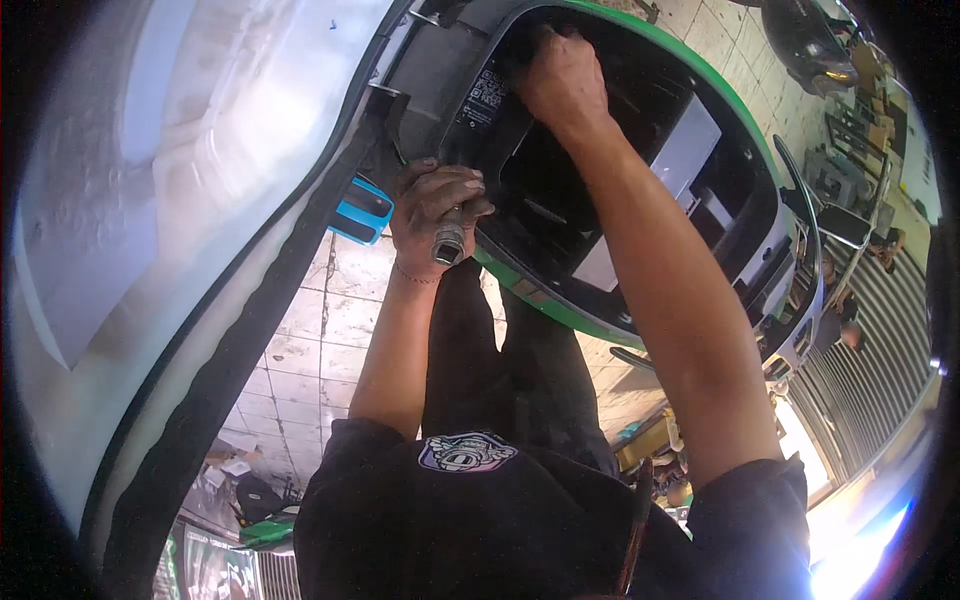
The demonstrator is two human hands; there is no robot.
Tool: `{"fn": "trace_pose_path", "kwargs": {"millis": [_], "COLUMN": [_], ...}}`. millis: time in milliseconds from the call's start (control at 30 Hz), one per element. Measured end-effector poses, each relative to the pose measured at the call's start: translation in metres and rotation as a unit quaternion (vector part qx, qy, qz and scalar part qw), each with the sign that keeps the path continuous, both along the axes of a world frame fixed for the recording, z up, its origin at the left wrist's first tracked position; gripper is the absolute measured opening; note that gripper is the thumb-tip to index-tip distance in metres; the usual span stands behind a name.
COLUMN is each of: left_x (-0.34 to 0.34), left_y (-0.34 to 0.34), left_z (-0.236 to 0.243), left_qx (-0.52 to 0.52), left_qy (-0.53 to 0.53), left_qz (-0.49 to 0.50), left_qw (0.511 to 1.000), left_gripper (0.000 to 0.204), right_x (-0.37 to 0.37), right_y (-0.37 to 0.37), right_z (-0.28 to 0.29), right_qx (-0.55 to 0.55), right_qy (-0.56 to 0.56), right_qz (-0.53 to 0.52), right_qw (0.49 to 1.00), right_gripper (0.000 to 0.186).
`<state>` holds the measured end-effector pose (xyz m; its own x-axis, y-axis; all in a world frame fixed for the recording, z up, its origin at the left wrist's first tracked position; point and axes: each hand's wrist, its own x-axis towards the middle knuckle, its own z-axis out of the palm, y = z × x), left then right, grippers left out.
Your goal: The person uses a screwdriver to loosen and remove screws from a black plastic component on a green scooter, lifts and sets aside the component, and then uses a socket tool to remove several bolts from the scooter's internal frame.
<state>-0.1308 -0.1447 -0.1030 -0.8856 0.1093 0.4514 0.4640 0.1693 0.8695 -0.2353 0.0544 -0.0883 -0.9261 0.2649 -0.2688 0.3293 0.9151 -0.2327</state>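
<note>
My left hand (437,205), its fingers darkened with grime, is wrapped round a grey cylindrical piece (449,240) with a squarish dark end facing me. What kind of piece it is does not show. It is held beside the near left rim of a black panel (560,190) edged in green. Farther up, my right hand (566,82) reaches across that panel to its far left part, fingers curled inward. Whatever lies between those fingertips is hidden in shadow. A label with white print (487,90) sits on the panel just left of my right hand.
A large white panel (200,150) with a dark edge strip (230,340) rises along my left. Beside my left hand is a bright blue and black object (361,212). Below spreads a tiled floor (300,350). Equipment (840,170) and a ribbed shutter (885,320) stand to the right.
</note>
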Motion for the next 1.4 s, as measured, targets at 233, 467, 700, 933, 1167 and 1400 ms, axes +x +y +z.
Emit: {"fn": "trace_pose_path", "kwargs": {"millis": [233, 467, 700, 933, 1167, 1400], "left_x": [-0.002, -0.014, -0.022, -0.126, -0.171, -0.171], "left_y": [0.0, -0.017, 0.012, 0.046, 0.077, 0.084], "left_z": [0.004, 0.038, 0.066, 0.068, 0.075, 0.059], "left_qx": [0.004, -0.156, 0.074, -0.117, 0.054, 0.03], "left_qy": [-0.007, -0.053, -0.247, -0.025, -0.252, -0.205], "left_qz": [0.005, -0.094, -0.068, -0.008, -0.183, -0.181], "left_qw": [1.0, 0.982, 0.964, 0.993, 0.949, 0.961], "left_gripper": [0.028, 0.02, 0.026, 0.024, 0.016, 0.021], "right_x": [0.002, -0.001, -0.007, -0.015, -0.04, -0.035], "right_y": [-0.008, -0.004, -0.002, 0.027, 0.034, 0.045], "right_z": [-0.001, -0.004, 0.016, 0.132, 0.155, 0.124], "right_qx": [0.031, 0.035, 0.036, -0.497, -0.342, -0.341], "right_qy": [-0.023, -0.026, -0.07, 0.073, 0.198, 0.247], "right_qz": [0.065, 0.096, 0.059, -0.038, 0.132, 0.124], "right_qw": [0.997, 0.994, 0.995, 0.864, 0.909, 0.898], "right_gripper": [0.022, 0.018, 0.023, 0.032, 0.032, 0.028]}}
